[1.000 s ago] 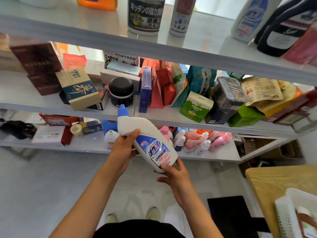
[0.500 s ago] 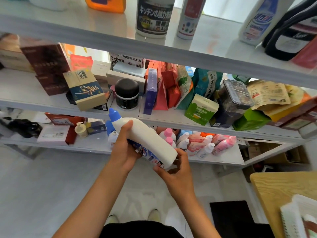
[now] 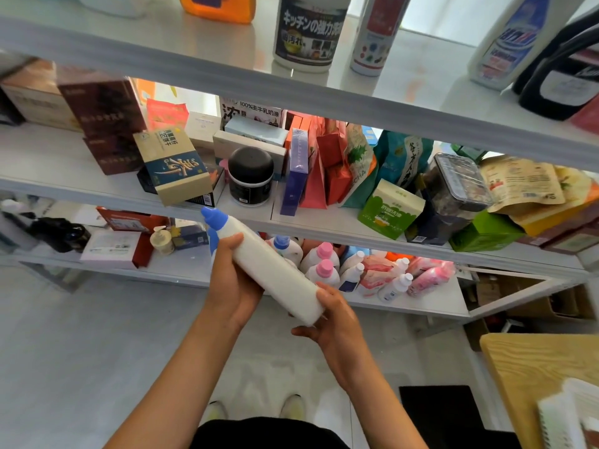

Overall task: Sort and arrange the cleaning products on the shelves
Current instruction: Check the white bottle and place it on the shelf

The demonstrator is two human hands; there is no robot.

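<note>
A white cleaner bottle (image 3: 265, 264) with a blue angled cap lies tilted in front of the shelves, cap up and to the left, its plain side facing me. My left hand (image 3: 231, 286) grips its upper body. My right hand (image 3: 334, 322) cups its base from below, fingers curled round it. On the lowest shelf (image 3: 431, 301) behind it stand several white bottles with pink, blue and white caps (image 3: 324, 264) and pink refill pouches (image 3: 428, 277). More cleaner bottles (image 3: 309, 30) stand on the top shelf (image 3: 227, 72).
The middle shelf (image 3: 311, 222) holds boxes, bags, a black jar (image 3: 251, 176) and a green box (image 3: 390, 209). A wooden table (image 3: 534, 377) with a white basket stands at the lower right. A black mat (image 3: 437, 413) lies on the grey floor beside my feet.
The bottle has been rolled in my hands, so its blue label turned away and the plain white side faces me. Its cap end moved left and lower.
</note>
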